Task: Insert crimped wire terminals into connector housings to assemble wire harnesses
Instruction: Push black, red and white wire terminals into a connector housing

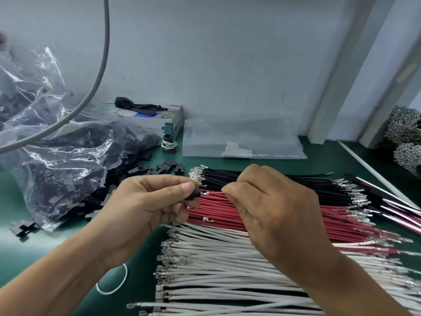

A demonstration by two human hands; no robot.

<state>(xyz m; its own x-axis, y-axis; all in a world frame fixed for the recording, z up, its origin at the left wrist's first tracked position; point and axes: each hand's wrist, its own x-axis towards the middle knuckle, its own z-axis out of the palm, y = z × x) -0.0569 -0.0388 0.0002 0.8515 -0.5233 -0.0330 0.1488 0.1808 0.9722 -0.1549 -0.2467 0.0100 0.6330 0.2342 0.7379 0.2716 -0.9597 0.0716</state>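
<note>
— What was on the left?
— The left hand pinched a black connector housing just above the red wires.
— And right of the housing?
— The right hand, fingers curled, pinched a wire terminal at the housing's mouth.

Green bench w/ pale wall.

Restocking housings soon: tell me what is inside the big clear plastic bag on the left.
The clear plastic bag holds black connector housings, some spilling onto the green mat. Glare and folds hide how many remain.
</note>
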